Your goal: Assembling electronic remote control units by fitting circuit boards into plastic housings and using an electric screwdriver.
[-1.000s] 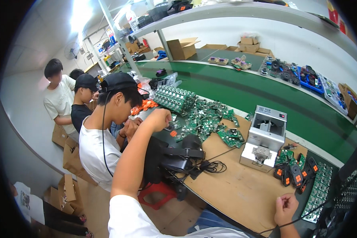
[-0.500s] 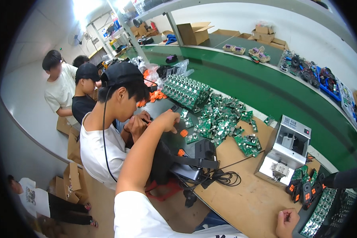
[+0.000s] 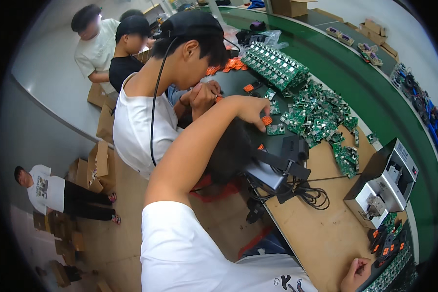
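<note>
My left hand (image 3: 254,112) reaches across the dark mat, its thumb and fingertips parted on either side of a small orange keypad piece (image 3: 266,120). I cannot tell whether the fingers touch it. Next to that piece lies a green circuit board (image 3: 276,129). Just beyond the hand is a black remote shell with an orange pad (image 3: 250,87). My right hand (image 3: 357,273) rests at the near edge of the brown board with its fingers curled closed, and nothing shows in it. Close to it are several black remotes with orange buttons (image 3: 386,248).
A heap of green circuit boards (image 3: 319,113) and a stacked block of boards (image 3: 275,65) cover the far side. A metal machine (image 3: 384,182) stands at right. Coiled black cable (image 3: 314,195) lies mid-table. A co-worker in white (image 3: 146,121) sits close beside my left arm.
My view has turned, so the scene sits higher and further right. My left hand has moved off the black remote shell toward the nearer orange keypad piece. My right hand stays by the table edge.
</note>
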Available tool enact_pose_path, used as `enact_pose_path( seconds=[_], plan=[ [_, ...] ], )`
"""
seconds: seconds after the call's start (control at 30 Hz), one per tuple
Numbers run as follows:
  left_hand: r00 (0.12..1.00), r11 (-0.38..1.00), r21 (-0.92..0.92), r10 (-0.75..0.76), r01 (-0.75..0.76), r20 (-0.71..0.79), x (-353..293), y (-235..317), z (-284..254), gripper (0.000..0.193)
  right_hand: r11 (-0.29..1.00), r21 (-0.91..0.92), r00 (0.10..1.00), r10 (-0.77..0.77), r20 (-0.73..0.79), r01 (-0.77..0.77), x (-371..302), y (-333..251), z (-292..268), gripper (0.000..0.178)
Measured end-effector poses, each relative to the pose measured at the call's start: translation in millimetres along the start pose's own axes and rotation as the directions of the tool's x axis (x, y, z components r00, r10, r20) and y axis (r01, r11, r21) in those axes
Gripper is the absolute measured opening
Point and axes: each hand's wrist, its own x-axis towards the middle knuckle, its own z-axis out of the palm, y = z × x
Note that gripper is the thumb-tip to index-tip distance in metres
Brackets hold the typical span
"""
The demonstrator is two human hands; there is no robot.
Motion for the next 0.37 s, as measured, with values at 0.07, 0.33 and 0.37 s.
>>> enact_pose_path(
  seconds=[0.07,0.33,0.37],
  plan=[
    [0.993,0.999,0.015,0.027,-0.029,0.112,2,-1,9,0.066,1.0,0.021,1.0,-0.011,-0.019,0.011,0,2,1,0.025],
    [0.978,0.967,0.216,0.098,-0.138,0.185,6,2,21,0.066,0.972,0.213,0.984,0.125,-0.125,-0.097,-17,37,14,0.02],
    [0.978,0.968,0.219,0.078,-0.121,0.194,4,2,18,0.062,0.978,0.184,0.984,0.12,-0.13,-0.094,-14,25,13,0.02]
  ],
)
